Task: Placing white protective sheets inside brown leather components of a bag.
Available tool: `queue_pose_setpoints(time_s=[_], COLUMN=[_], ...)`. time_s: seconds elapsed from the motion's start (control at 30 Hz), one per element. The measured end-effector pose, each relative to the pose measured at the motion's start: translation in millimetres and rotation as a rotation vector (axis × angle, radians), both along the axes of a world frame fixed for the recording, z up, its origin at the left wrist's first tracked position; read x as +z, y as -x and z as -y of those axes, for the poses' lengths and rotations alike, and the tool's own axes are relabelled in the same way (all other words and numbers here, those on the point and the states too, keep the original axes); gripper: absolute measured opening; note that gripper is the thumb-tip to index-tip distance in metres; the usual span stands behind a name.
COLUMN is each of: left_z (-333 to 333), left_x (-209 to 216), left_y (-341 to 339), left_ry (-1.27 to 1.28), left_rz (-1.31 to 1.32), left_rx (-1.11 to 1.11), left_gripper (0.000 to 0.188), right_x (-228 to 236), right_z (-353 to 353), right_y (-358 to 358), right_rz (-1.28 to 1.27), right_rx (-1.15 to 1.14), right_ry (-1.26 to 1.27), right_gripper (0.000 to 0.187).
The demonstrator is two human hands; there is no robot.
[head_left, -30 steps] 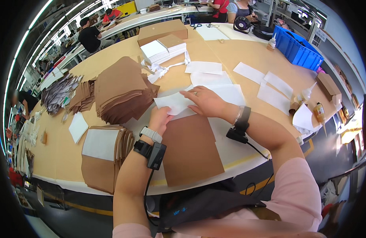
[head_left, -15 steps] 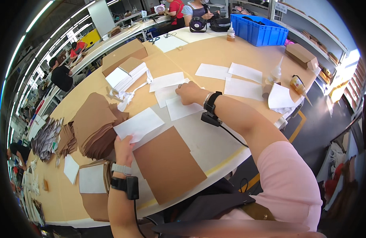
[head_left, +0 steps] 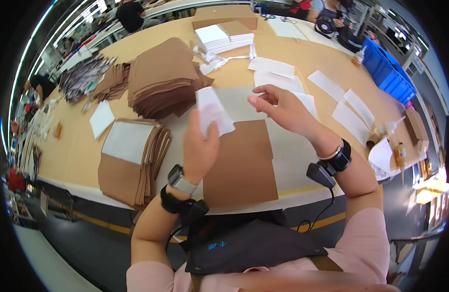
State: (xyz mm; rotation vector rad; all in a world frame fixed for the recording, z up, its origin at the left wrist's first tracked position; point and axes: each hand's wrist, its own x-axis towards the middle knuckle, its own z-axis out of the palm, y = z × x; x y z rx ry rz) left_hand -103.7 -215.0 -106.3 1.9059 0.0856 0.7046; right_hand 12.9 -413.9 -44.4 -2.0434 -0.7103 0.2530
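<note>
My left hand (head_left: 201, 148) grips a small white sheet (head_left: 214, 109), held up and slightly bent above the work surface. Below it lies a brown panel (head_left: 241, 175) of leather-like sheet material, with a stepped right edge. My right hand (head_left: 285, 111) hovers to the right of the white sheet, fingers curled but apart, with nothing seen in them. Beyond that hand are several flat white sheets (head_left: 271, 67), partly hidden by it. To the left of my left hand stands a stack of brown pieces (head_left: 122, 177) topped by a white sheet (head_left: 128, 141).
A tall brown stack (head_left: 161, 70) stands beyond my left hand. Farther back are white pads (head_left: 222, 39) and a cardboard box (head_left: 224, 17). At right lie more white sheets (head_left: 350, 120), glue bottles (head_left: 400, 155) and a blue crate (head_left: 387, 73). Co-workers sit in the background.
My left hand has raised the white sheet off the surface and tilted it. My right hand has let go of the far white sheets and drawn back. The view has turned left.
</note>
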Motion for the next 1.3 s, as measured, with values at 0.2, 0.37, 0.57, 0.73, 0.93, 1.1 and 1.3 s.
queue_pose_setpoints(time_s=[0.2, 0.37, 0.57, 0.73, 0.93, 1.1, 1.3], left_z=[48, -5, -54, -39, -40, -44, -45], left_x=[0, -4, -6, 0, -8, -20, -25], left_y=[16, 35, 11, 20, 16, 9, 6], left_ry=[-0.348, -0.153, 1.019, 0.869, 0.751, 0.680, 0.668], left_rz=[0.197, 0.081, -0.375, -0.490, -0.473, -0.464, -0.422], left_rx=[-0.187, -0.098, -0.616, -0.695, -0.465, -0.427, -0.337], left_gripper=[0.047, 0.065, 0.066, 0.051, 0.033, 0.031, 0.029], right_x=[-12, -13, 17, -2, -52, -67, -66], right_z=[-27, -3, 3, 19, 40, 29, 19], right_y=[27, 17, 33, 31, 18, 18, 19], right_rz=[0.040, -0.264, -0.376, -0.418, -0.908, -0.960, -0.574], right_rx=[0.043, 0.059, 0.289, 0.215, 0.140, 0.025, 0.019], right_ry=[0.042, -0.161, -0.196, -0.205, -0.247, -0.373, -0.379], right_gripper=[0.065, 0.034, 0.022, 0.029, 0.039, 0.039, 0.065])
